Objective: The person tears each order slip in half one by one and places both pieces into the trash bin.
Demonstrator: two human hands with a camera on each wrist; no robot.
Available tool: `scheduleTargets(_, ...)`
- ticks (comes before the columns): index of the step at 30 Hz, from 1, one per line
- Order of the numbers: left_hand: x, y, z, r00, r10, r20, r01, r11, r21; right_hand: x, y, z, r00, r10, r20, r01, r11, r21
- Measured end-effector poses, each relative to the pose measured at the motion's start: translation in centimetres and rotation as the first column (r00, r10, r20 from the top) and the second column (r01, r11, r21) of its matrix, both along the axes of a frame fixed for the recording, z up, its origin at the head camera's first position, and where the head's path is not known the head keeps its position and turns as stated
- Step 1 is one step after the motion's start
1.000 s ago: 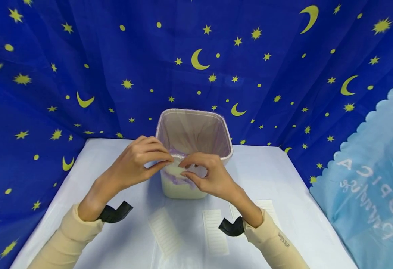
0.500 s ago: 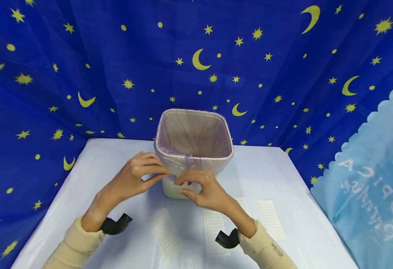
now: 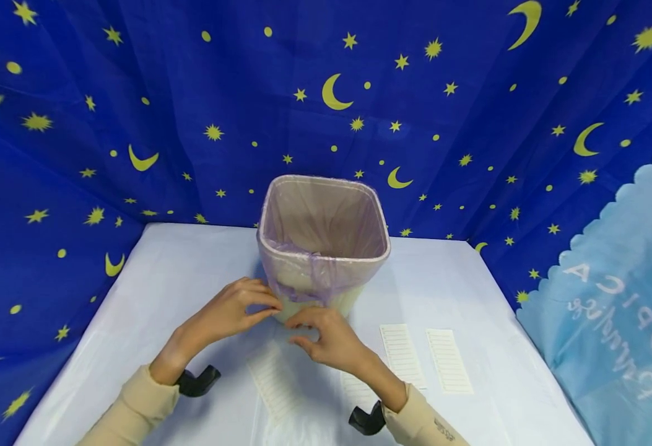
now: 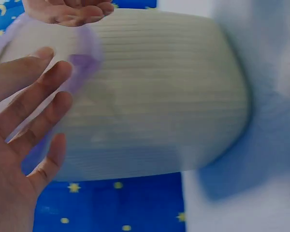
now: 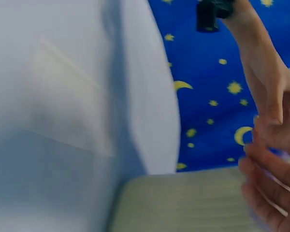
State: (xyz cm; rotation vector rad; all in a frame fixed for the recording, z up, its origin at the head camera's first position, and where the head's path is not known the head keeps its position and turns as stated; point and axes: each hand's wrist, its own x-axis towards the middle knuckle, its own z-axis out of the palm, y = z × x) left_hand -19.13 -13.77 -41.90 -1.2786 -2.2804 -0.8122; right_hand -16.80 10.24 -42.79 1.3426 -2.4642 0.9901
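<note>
A cream, ribbed bin (image 3: 353, 298) stands upright on the table, lined with a thin see-through purple bag (image 3: 321, 275). The bag is folded over the rim and hangs down the bin's front. Just in front of the bin's left side is my left hand (image 3: 239, 306); the left wrist view shows its fingers (image 4: 55, 108) apart and relaxed, with nothing held. My right hand (image 3: 331, 334) is beside it, low before the bin, thumb and fingers loosely bent with a gap between. In the right wrist view, the right hand (image 5: 275, 181) overlaps the left hand (image 5: 268, 67).
Several lined white paper strips lie on the white-covered table, one (image 3: 274, 384) at front left and another (image 3: 449, 360) at the right. A blue curtain (image 3: 220, 93) with stars and moons closes off the back. Light blue cloth (image 3: 626, 297) hangs at the right.
Both hands have come down from the bin's front rim towards me, away from the bag. The bag's front edge now shows lying over the outside of the bin.
</note>
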Motion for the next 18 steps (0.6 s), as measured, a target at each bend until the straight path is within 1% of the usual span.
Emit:
scheduleTargets(3,0.0,0.0,-1.3,0.996,0.007,0.093,-0.001,0.998,-0.066,0.4,-0.4,-1.3,0.997,-0.078,-0.004,0.078,0.996,0.047)
scheduleTargets(5,0.0,0.0,-2.1,0.986,0.011,0.166,0.006,0.995,-0.101,0.6,-0.6,-1.9,0.992,-0.122,0.010,0.121,0.990,0.067)
scheduleTargets(8,0.0,0.1,-3.4,0.964,0.026,0.266,0.022,0.985,-0.173,0.8,-0.7,-2.9,0.984,-0.171,0.046,0.164,0.978,0.133)
scheduleTargets(10,0.0,0.2,-4.4,0.940,0.042,0.338,0.036,0.974,-0.222,0.8,-0.8,-3.5,0.975,-0.208,0.076,0.189,0.962,0.197)
scheduleTargets(13,0.0,0.3,-5.7,0.913,0.052,0.406,0.064,0.961,-0.268,0.9,-0.9,-4.6,0.958,-0.263,0.112,0.220,0.929,0.298)
scheduleTargets(15,0.0,0.2,-6.4,0.901,0.054,0.429,0.077,0.957,-0.280,1.0,-1.1,-5.2,0.946,-0.301,0.120,0.245,0.906,0.345)
scheduleTargets(17,0.0,0.1,-6.9,0.898,0.058,0.436,0.078,0.954,-0.288,1.1,-1.2,-5.7,0.939,-0.322,0.119,0.256,0.889,0.380)
scheduleTargets(18,0.0,0.0,-7.0,0.894,0.070,0.443,0.072,0.953,-0.296,1.2,-1.2,-5.9,0.937,-0.329,0.116,0.261,0.882,0.393)
